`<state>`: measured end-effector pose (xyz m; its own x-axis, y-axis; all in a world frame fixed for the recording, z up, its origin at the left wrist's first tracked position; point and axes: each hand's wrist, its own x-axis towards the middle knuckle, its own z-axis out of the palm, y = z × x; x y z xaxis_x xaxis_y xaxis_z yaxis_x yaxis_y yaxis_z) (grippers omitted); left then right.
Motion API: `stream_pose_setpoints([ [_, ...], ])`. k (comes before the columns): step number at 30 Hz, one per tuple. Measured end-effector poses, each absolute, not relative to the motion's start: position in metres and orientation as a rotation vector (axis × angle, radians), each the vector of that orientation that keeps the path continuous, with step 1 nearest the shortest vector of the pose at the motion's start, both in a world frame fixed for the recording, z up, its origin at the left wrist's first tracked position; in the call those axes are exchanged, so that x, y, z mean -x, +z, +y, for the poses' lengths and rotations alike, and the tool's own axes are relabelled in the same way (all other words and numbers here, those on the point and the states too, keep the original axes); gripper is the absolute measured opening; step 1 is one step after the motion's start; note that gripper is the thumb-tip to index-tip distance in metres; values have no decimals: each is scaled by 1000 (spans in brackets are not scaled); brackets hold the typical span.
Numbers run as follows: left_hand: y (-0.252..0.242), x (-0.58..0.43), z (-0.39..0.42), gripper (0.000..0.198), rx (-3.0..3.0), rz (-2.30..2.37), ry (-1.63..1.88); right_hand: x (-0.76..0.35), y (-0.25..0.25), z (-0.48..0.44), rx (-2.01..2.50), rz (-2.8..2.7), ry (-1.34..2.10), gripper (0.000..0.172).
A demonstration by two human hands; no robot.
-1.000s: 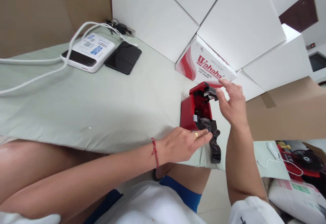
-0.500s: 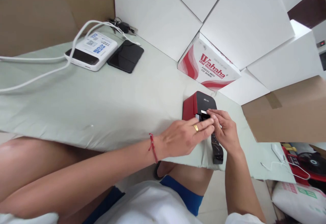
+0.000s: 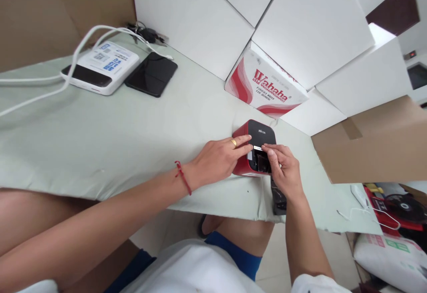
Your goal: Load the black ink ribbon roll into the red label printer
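Note:
A small red and black box-shaped device [image 3: 262, 134] sits near the table's front edge, with a dark opening in its front. My left hand [image 3: 215, 162], wearing a gold ring and a red string bracelet, rests against the device's left side and top with fingers stretched out; its thumb is hidden. At the front opening, the thumb and fingers of my right hand [image 3: 286, 170] are pinched by a glossy dark part [image 3: 263, 163]. Whatever lies between those fingertips cannot be made out. Below this hand stretches a long black patterned case [image 3: 279, 198], partly covered.
Behind the device stands a red and white carton [image 3: 267, 90] against white boxes. A white power bank [image 3: 111, 68] with cables, a black phone [image 3: 152, 75] and keys [image 3: 147, 34] lie back left. Brown cardboard [image 3: 370, 144] borders the right; a white sack [image 3: 383, 257] lies below.
My left hand has drawn back left from the right fingertips onto the device's left side, uncovering its front opening. My right hand stays at the front. The whole view has shifted slightly.

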<state>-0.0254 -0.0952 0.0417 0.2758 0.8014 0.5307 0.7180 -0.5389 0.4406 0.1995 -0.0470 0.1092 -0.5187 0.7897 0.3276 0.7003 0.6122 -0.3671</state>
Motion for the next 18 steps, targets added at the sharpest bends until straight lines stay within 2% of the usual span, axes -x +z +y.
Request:
stream_pose_setpoints([
  [9,37,29,-97,41,-2564,1399,1304,-207,88,-90,975,-2265,234,27],
  [14,47,27,-97,47,-2380,1421,1105,-214,85,-103,881,-2329,194,34],
  [18,51,26,-99,52,-2330,1416,994,-213,90,-101,898,-2337,186,29],
])
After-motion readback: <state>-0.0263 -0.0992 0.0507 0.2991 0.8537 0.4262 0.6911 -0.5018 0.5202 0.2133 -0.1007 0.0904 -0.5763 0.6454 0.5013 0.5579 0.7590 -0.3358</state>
